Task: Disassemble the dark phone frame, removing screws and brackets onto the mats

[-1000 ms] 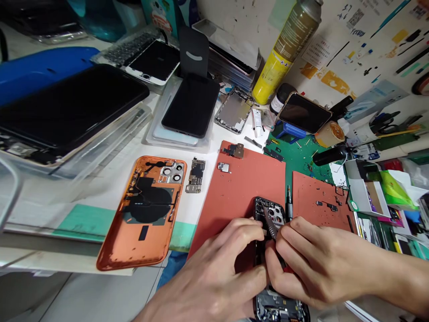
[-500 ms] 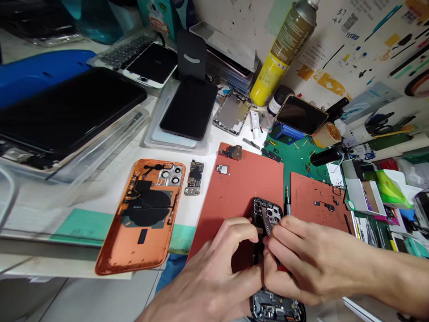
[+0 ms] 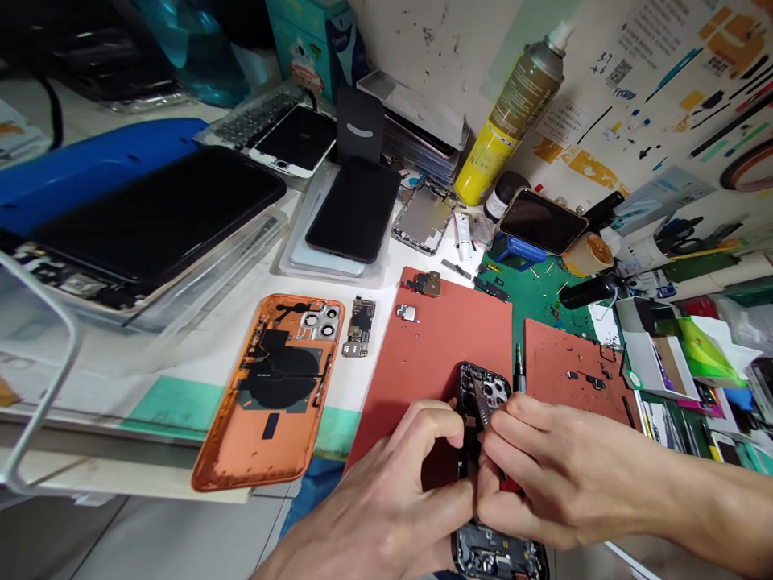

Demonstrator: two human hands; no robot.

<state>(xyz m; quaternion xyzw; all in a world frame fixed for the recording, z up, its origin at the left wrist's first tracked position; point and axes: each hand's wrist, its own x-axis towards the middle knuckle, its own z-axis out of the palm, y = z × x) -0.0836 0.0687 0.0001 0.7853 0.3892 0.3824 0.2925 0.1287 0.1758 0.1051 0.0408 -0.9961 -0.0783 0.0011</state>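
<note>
An opened black phone housing (image 3: 464, 451) lies lengthwise over the lower part of the red-brown mat (image 3: 447, 322), its camera rings toward the top. My left hand (image 3: 392, 483) is curled around its left side, fingers and thumb gripping the edge. My right hand (image 3: 561, 467) pinches grey metal tweezers (image 3: 482, 400) with a ridged grip, their tips down inside the housing near the camera rings. Something red (image 3: 510, 484) shows under my right fingers; what it is stays hidden. A screwdriver (image 3: 519, 369) lies just beyond that hand. The housing's middle is covered by both hands.
Left of the mat lie an orange phone back (image 3: 290, 435) and a logic board (image 3: 360, 326). A camera module (image 3: 426, 283) rests on the mat's upper end. Small parts dot a second mat (image 3: 561, 346). A yellow spray can (image 3: 507, 121) and a propped phone (image 3: 543, 219) stand behind.
The view has shifted slightly, so the bench items sit lower and further right. Both hands keep nearly the same hold on the housing and the tweezers.
</note>
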